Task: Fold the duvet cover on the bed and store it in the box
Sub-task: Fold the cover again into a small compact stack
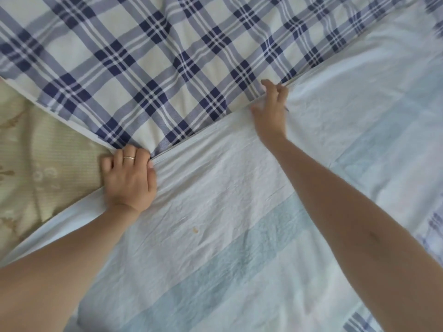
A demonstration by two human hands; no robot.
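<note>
Head view: left hand [129,174] and right hand [272,107] both pinch duvet cover [215,188] edge; uneven tension risks a skewed fold.

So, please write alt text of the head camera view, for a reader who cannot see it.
A person's left hand and right hand grip the edge of a duvet cover, its pale side laid over the blue-and-white check side. A beige bed surface shows at the left.
</note>
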